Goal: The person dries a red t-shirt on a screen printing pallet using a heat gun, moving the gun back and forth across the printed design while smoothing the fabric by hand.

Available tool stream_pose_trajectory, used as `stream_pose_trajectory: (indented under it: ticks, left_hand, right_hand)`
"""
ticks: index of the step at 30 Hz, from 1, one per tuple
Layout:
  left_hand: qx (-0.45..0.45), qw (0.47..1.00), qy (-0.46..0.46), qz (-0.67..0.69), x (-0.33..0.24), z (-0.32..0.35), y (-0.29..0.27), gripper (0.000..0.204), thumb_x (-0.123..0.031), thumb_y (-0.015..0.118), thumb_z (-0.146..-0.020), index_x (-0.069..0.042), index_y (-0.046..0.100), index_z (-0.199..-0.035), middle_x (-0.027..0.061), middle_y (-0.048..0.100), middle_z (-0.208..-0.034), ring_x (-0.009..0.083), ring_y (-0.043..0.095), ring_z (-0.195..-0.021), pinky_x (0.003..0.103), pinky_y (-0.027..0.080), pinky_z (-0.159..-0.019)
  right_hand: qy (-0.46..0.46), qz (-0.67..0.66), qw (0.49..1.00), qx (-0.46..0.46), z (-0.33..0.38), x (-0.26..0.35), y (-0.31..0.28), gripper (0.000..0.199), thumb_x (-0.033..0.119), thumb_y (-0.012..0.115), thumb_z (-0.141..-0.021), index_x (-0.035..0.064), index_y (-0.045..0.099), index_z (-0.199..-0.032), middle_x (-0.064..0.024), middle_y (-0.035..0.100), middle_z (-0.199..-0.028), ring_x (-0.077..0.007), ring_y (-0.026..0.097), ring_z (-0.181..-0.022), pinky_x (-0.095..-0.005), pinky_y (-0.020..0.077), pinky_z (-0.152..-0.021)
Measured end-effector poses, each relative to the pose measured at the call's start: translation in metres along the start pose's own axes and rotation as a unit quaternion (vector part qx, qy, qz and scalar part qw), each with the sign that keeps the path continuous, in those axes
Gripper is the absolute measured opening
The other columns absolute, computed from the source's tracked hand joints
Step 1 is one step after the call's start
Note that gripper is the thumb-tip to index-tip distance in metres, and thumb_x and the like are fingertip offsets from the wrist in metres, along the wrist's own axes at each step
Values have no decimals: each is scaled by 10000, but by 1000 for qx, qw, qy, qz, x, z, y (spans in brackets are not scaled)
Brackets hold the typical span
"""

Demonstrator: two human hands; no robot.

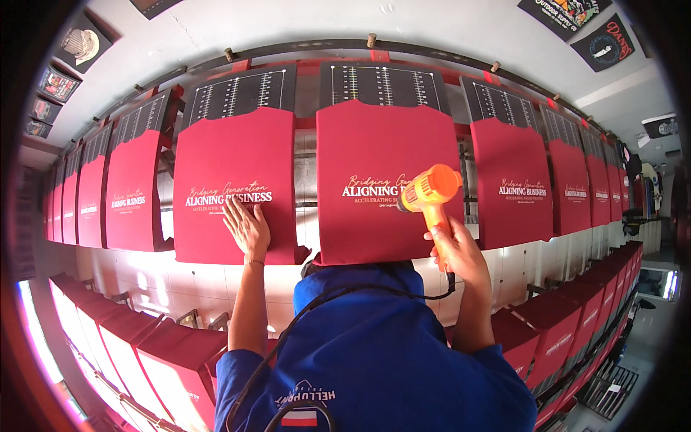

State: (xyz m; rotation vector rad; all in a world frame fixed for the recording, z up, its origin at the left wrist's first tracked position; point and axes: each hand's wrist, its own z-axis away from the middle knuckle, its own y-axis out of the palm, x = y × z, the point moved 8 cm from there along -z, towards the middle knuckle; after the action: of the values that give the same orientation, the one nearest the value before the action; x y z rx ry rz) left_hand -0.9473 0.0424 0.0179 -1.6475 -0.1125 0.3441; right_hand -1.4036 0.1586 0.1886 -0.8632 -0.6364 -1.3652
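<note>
My right hand [458, 250] grips an orange heat gun [434, 204] by its handle. Its dark nozzle points left, above the printed lettering of a red shirt [389, 147] stretched on the board in front of me. Part of that print is hidden behind the heat gun. My left hand [247, 229] lies flat with fingers stretched out, over the lower print of the red shirt [234, 155] on the board to the left. A black cord [360, 289] runs from the heat gun's handle across my blue shirt.
Black boards with white ruler marks [381, 83] stick out above the shirts, along a dark metal rail [302, 45]. More red shirts [134, 191] on boards line both sides. Behind me stands another row of red shirts [551, 335]. Pictures [83, 45] hang on the pale wall.
</note>
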Motion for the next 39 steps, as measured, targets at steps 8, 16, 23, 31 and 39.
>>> stream_pose_trajectory:
  ticks: [8, 16, 23, 31, 39]
  left_hand:
    - [13, 996, -81, -28, 61, -20, -6, 779, -561, 193, -1030, 9, 145, -1558, 200, 126, -1634, 346, 74, -1522, 462, 70, -1238]
    - [-52, 989, -140, -12, 98, -29, -3, 766, -543, 285, -1032, 24, 218, -1543, 207, 192, -1619, 375, 138, -1506, 483, 103, -1225]
    - [-57, 994, -96, 13, 59, -4, -8, 724, -480, 351, -1038, 42, 247, -1530, 226, 223, -1603, 403, 156, -1494, 504, 138, -1215]
    - [-69, 997, -36, -14, 12, 22, -4, 695, -442, 399, -1039, 65, 284, -1500, 234, 302, -1565, 419, 228, -1465, 527, 185, -1198]
    - [-29, 875, -114, 469, -18, 29, 5, 503, -358, 440, -1038, 13, 490, -1373, 217, 503, -1404, 363, 436, -1324, 516, 335, -1111]
  right_hand:
    - [2, -23, 997, -72, 12, -6, -35, 278, 204, 526, -1012, -4, 521, -1197, -68, 646, -939, -99, 583, -610, -266, 499, -509]
    - [-5, -25, 998, -53, 7, -9, -31, 321, 235, 531, -1018, -1, 512, -1234, -78, 644, -949, -100, 581, -628, -252, 484, -495]
    - [-13, -7, 998, 54, 4, 10, 10, 306, 247, 512, -1031, 3, 513, -1215, -83, 646, -977, -94, 602, -631, -249, 489, -475]
    - [-35, 4, 993, 115, -6, 18, 15, 359, 350, 576, -1002, 14, 534, -1120, -43, 578, -724, -126, 578, -561, -293, 489, -483]
    - [-24, -192, 977, 85, 5, -37, -127, 279, 218, 684, -929, 34, 552, -1093, -22, 582, -709, -82, 554, -526, -235, 452, -438]
